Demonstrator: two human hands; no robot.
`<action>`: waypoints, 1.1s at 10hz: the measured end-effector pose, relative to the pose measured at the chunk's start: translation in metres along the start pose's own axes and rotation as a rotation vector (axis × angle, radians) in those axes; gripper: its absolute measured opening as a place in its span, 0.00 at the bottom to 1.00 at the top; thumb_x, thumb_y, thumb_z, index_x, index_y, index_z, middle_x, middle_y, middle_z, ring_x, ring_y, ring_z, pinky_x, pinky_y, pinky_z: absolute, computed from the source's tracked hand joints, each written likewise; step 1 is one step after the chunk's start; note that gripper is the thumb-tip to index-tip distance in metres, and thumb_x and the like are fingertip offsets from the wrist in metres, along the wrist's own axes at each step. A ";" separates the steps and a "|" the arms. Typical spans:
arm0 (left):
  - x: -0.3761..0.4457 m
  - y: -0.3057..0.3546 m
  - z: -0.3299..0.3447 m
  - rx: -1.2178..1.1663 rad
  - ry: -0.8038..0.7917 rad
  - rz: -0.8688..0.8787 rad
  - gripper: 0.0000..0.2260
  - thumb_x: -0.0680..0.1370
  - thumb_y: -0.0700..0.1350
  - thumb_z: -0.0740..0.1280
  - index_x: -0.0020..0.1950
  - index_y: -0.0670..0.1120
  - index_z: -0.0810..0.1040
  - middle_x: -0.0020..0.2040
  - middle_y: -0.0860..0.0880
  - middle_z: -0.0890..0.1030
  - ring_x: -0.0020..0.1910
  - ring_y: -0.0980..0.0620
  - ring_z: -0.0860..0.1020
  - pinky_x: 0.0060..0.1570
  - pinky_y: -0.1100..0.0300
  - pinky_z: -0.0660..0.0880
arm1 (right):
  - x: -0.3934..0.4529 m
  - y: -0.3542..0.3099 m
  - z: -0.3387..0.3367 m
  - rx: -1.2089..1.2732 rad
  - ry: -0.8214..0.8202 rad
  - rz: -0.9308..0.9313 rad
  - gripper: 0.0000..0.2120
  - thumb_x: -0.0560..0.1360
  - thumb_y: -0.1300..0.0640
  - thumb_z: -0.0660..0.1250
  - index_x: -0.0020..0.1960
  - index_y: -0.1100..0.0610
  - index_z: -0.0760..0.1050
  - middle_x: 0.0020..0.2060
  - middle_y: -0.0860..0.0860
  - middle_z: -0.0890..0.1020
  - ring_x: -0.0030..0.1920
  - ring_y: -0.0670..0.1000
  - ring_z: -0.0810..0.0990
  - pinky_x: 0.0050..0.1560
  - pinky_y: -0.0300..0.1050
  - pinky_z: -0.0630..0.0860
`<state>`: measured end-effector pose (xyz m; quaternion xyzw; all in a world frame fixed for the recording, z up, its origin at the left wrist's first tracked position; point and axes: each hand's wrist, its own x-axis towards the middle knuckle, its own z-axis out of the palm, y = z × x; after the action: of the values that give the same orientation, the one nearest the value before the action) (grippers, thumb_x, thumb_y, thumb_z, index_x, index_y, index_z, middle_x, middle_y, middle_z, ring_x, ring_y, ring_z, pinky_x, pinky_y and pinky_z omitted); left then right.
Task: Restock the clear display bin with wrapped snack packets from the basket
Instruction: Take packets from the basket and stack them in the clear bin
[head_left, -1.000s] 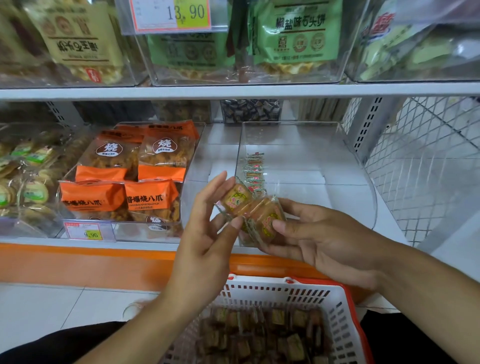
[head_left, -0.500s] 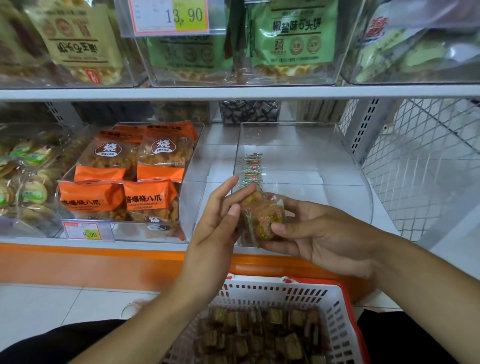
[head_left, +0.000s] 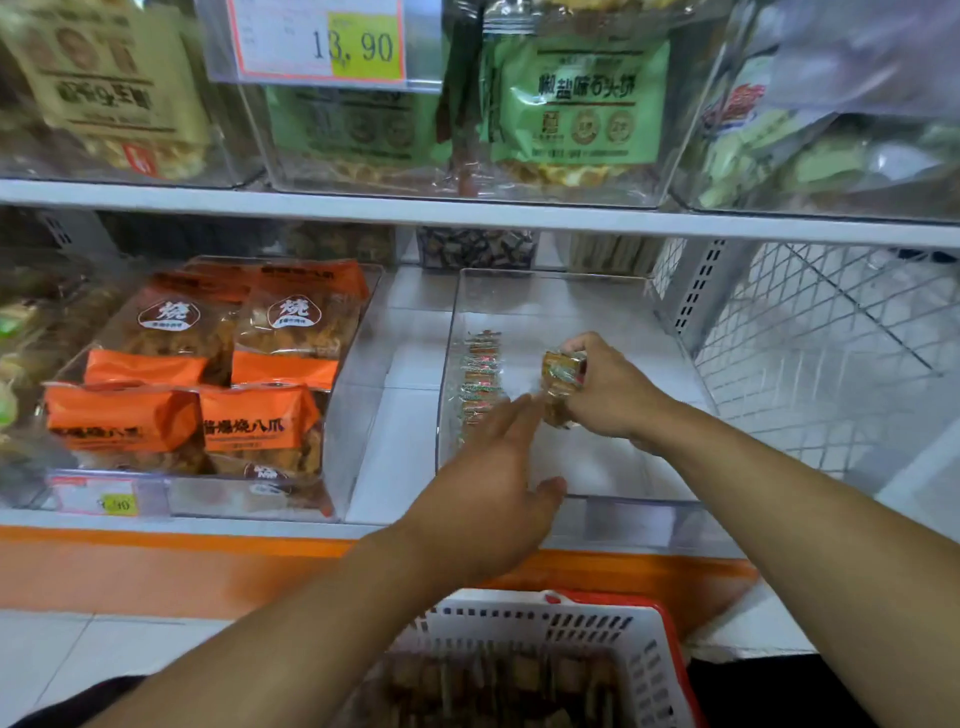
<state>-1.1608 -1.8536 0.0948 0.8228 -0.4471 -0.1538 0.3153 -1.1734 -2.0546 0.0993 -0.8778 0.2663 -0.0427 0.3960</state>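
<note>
While both hands reach over the clear display bin (head_left: 566, 291), packets go in.
Head view: right hand (head_left: 608, 387) grips a stack of wrapped snack packets (head_left: 560, 387) inside the bin, beside a row of packets (head_left: 480, 379) along its left wall. Left hand (head_left: 491, 493) is flat, fingers straight, just beside the stack. Basket (head_left: 550, 623) sits below, holding more packets.

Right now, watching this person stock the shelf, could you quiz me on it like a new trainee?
1. True or false: the right hand grips a stack of snack packets inside the clear bin.
2. Where does the row of packets already in the bin stand? A) along its left wall B) along its right wall C) at its back.
3. Fill in: the left hand holds ____.

Key: 1 true; 2 A; 3 nothing.
</note>
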 end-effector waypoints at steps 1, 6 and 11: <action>0.010 -0.005 0.012 0.399 -0.168 -0.025 0.38 0.82 0.56 0.62 0.84 0.48 0.43 0.84 0.48 0.41 0.82 0.47 0.39 0.81 0.50 0.40 | 0.046 0.011 0.021 -0.118 0.005 0.046 0.32 0.68 0.62 0.74 0.68 0.53 0.65 0.57 0.56 0.68 0.50 0.55 0.74 0.33 0.39 0.70; 0.027 -0.011 0.027 0.580 -0.199 -0.185 0.38 0.81 0.52 0.66 0.83 0.46 0.47 0.84 0.42 0.44 0.82 0.40 0.41 0.80 0.42 0.43 | 0.106 0.010 0.070 0.148 0.153 0.216 0.37 0.77 0.67 0.68 0.80 0.57 0.54 0.73 0.59 0.69 0.71 0.59 0.71 0.71 0.48 0.69; 0.016 -0.010 0.023 0.528 -0.104 -0.085 0.37 0.79 0.47 0.69 0.83 0.46 0.51 0.84 0.43 0.47 0.82 0.40 0.41 0.79 0.47 0.42 | 0.097 0.003 0.052 0.125 0.132 0.253 0.34 0.76 0.65 0.69 0.78 0.59 0.59 0.73 0.61 0.68 0.72 0.60 0.69 0.72 0.53 0.68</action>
<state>-1.1575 -1.8719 0.0716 0.8855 -0.4526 -0.0870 0.0595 -1.0776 -2.0699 0.0482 -0.8061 0.3972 -0.0663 0.4336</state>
